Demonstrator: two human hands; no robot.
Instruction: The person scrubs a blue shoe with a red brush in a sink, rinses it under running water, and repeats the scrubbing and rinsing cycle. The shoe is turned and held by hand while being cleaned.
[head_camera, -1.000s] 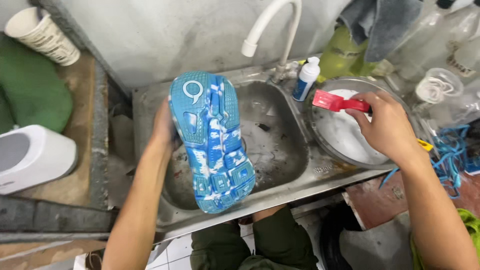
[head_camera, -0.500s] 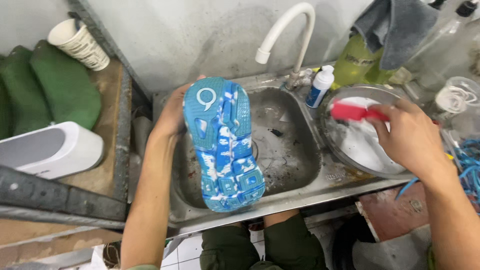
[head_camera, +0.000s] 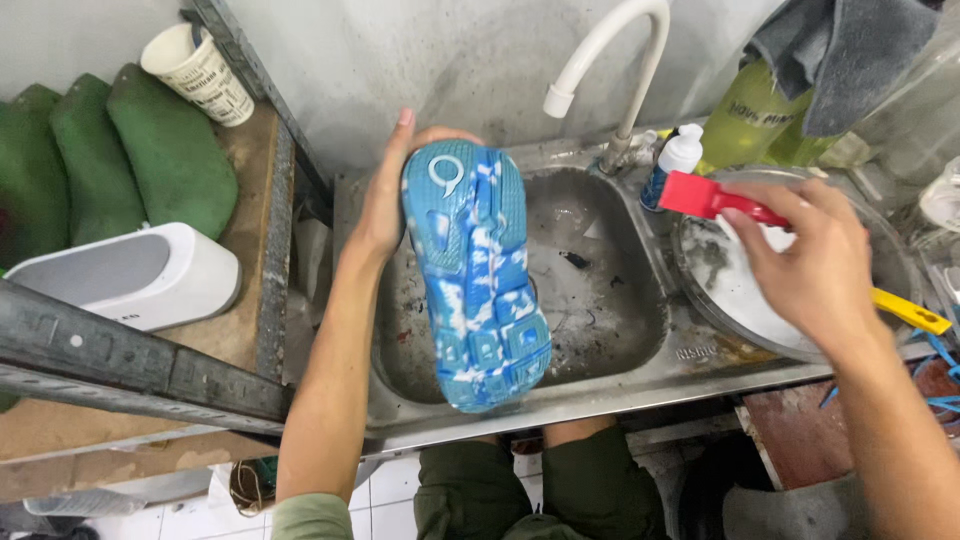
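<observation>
A stained steel sink (head_camera: 640, 375) sits under a white curved tap (head_camera: 605, 55) against a grey wall. Your left hand (head_camera: 385, 200) is clamped on the heel of a blue foam-streaked shoe (head_camera: 475, 270), sole up over the basin so suds drip in. Your right hand (head_camera: 805, 265) is closed on a red-handled brush (head_camera: 705, 197) over a soapy metal bowl (head_camera: 730, 300), positioned for loading lather.

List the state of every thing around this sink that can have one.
shoe: sole up, foam-streaked, held over the sink
left hand: gripping the shoe's end
right hand: closed around the red brush
red brush: over the metal bowl
metal bowl: holds soapy water
tap: no water running
sink: grimy, not filled
paper cup: lying tilted
</observation>
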